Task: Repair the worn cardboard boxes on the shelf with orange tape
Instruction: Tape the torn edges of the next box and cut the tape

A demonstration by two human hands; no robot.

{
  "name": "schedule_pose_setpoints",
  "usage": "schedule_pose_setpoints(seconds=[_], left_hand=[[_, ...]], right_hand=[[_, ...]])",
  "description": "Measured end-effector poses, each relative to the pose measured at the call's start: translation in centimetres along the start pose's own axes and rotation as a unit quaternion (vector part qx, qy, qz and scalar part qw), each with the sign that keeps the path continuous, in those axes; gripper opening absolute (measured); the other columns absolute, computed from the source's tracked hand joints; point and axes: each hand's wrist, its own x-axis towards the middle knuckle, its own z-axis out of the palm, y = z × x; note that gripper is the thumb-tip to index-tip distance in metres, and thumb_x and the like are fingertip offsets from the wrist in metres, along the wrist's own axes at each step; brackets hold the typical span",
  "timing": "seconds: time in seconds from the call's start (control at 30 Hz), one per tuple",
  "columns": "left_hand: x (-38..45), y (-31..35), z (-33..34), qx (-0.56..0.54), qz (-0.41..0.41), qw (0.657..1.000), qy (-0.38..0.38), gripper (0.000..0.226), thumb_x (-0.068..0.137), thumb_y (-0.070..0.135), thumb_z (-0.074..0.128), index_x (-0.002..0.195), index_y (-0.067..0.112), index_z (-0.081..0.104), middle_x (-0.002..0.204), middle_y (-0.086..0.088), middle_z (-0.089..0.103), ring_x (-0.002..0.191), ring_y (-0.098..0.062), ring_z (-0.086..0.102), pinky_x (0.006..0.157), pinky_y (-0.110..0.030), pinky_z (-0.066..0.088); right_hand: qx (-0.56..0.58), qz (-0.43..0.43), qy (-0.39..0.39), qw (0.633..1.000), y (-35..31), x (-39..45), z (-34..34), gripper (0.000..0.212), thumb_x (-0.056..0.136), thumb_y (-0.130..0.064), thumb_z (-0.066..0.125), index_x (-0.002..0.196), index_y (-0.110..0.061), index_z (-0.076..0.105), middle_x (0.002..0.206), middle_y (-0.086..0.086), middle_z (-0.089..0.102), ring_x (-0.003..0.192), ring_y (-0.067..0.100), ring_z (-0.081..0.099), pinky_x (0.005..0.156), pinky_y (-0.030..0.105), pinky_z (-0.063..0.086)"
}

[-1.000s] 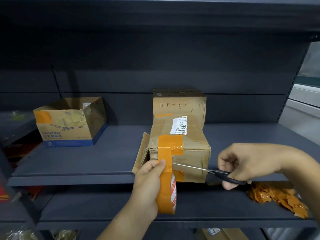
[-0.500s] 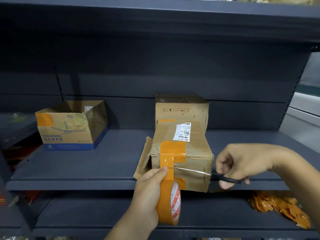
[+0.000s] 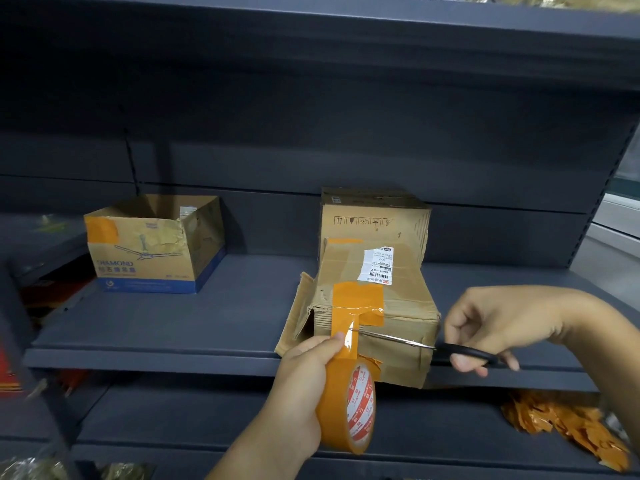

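On the shelf (image 3: pixel 207 327), the left hand (image 3: pixel 304 386) gripped the orange tape roll (image 3: pixel 346 407), its strip stuck to the worn box (image 3: pixel 391 306); the right hand (image 3: pixel 491 327) held scissors (image 3: pixel 415 342) (blades at the strip). Slack tape might cut raggedly or fold.

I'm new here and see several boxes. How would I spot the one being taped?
On the middle shelf, skip the open-topped box at left. At the front edge, before a taller box, sits the taped box: white label on top, orange tape over its torn corner.

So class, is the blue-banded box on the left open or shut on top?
Open: the blue-banded box has no closed flaps, and its inner walls show.
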Motion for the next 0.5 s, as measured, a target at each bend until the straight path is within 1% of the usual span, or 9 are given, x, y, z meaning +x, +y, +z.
schedule_pose_setpoints(seconds=[0.1,0.2,0.27,0.33,0.4,0.5], left_hand=[[0.0,0.0,-0.1,0.002,0.002,1.000,0.002,0.020,0.089,0.048,0.066,0.099,0.030,0.066,0.097,-0.003,0.073,0.089,-0.027,0.070,0.067,-0.039,0.057],[0.1,-0.1,0.0,-0.002,0.004,1.000,0.003,0.021,0.089,0.048,0.066,0.099,0.030,0.066,0.097,-0.003,0.073,0.089,-0.027,0.070,0.065,-0.037,0.056],[0.1,-0.1,0.0,-0.003,0.004,1.000,0.002,0.020,0.089,0.048,0.067,0.098,0.030,0.066,0.096,-0.003,0.073,0.089,-0.027,0.070,0.064,-0.037,0.056],[0.2,-0.1,0.0,-0.005,0.002,1.000,-0.001,0.021,0.089,0.048,0.067,0.100,0.030,0.066,0.097,-0.003,0.073,0.089,-0.027,0.070,0.065,-0.038,0.057],[0.2,-0.1,0.0,-0.007,-0.001,1.000,-0.001,0.023,0.089,0.049,0.067,0.102,0.031,0.066,0.099,-0.004,0.073,0.090,-0.028,0.070,0.068,-0.041,0.058],[0.2,-0.2,-0.1,-0.012,-0.002,1.000,-0.003,0.023,0.089,0.049,0.067,0.103,0.031,0.067,0.099,-0.003,0.074,0.090,-0.027,0.070,0.064,-0.038,0.057]], right_hand=[[-0.002,-0.002,-0.004,1.000,0.2,-0.2,-0.3,0.048,0.065,-0.064,0.085,0.081,-0.020,0.075,0.076,0.007,0.072,0.068,0.023,0.057,0.051,0.022,0.050],[0.000,-0.007,-0.006,1.000,0.1,-0.1,-0.5,0.046,0.066,-0.063,0.085,0.082,-0.020,0.076,0.077,0.008,0.072,0.071,0.026,0.056,0.051,0.022,0.050],[0.001,-0.010,-0.008,1.000,-0.2,0.1,-0.3,0.046,0.067,-0.062,0.085,0.082,-0.020,0.075,0.077,0.008,0.072,0.068,0.025,0.055,0.051,0.023,0.050],[0.004,-0.012,-0.010,1.000,-0.6,0.5,-0.1,0.046,0.067,-0.061,0.085,0.083,-0.019,0.076,0.077,0.008,0.072,0.064,0.021,0.055,0.052,0.023,0.050],[0.006,-0.012,-0.007,1.000,-1.0,0.7,0.0,0.050,0.065,-0.062,0.086,0.085,-0.017,0.076,0.078,0.009,0.072,0.060,0.018,0.054,0.051,0.023,0.049],[-0.006,-0.004,0.003,1.000,-1.6,1.0,0.3,0.059,0.058,-0.066,0.085,0.085,-0.014,0.077,0.077,0.007,0.073,0.053,0.014,0.052,0.051,0.024,0.048]])
